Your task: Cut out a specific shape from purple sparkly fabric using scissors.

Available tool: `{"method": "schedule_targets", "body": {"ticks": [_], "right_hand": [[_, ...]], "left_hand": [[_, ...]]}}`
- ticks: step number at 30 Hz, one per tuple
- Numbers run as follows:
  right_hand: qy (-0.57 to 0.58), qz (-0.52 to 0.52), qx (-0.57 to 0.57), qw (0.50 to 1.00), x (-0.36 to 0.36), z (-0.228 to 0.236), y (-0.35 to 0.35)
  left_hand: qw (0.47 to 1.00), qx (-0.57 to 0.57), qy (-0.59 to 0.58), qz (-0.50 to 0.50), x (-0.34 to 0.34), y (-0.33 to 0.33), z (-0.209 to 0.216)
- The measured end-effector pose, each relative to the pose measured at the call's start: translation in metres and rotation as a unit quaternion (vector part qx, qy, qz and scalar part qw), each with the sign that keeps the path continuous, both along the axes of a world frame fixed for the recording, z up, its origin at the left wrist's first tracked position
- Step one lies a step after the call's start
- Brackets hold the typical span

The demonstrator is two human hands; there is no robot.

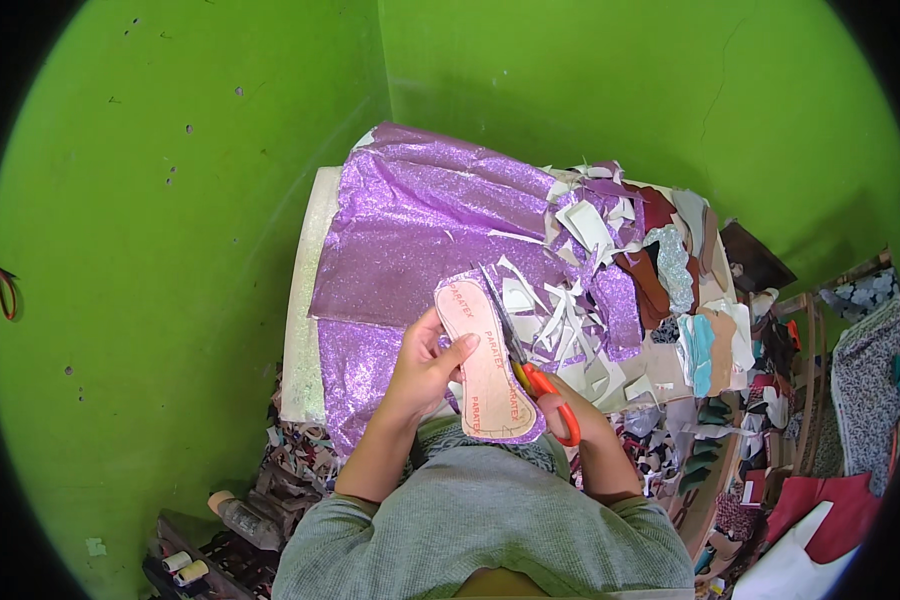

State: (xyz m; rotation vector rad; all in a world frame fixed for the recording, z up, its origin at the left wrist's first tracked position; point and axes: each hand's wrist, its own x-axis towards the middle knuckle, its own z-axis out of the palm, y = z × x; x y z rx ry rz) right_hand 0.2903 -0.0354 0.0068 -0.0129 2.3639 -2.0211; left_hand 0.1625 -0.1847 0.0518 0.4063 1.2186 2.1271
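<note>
My left hand (425, 362) grips the side of a pale pink insole-shaped board (485, 375), thumb on top. Printed red marks cover the board, and a rim of purple glitter material shows around its edge. In my right hand (573, 402) is a pair of scissors (557, 398) with orange handles. Their blades lie along the board's right edge, pointing away from me; whether they are parted is hard to tell. Beneath, a large sheet of purple glitter fabric (410, 240) drapes over the table (315, 215). White and purple offcuts (560, 320) lie right of the blades.
Brown, silver and turquoise pieces (705, 350) are stacked on the table's right side. Scraps cover the floor around it. Lower left are thread spools (190, 570) and a clear bottle (245, 520). Green walls (220, 100) meet behind the table; another pair of scissors (5, 290) hangs at left.
</note>
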Motion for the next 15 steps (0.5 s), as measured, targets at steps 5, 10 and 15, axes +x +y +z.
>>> {"method": "schedule_targets", "body": {"ticks": [5,10,15], "right_hand": [[-0.001,-0.011,0.022,1.000,0.000,0.022,-0.001],[-0.159,0.015,-0.014,0.987,0.002,0.042,0.003],[-0.180,-0.011,-0.058,0.982,-0.001,0.041,0.005]], "left_hand": [[1.000,-0.016,-0.006,-0.001,-0.001,-0.003,-0.001],[0.999,-0.036,-0.017,-0.025,-0.006,-0.006,0.003],[0.997,-0.049,0.002,-0.061,-0.008,-0.009,0.004]]}}
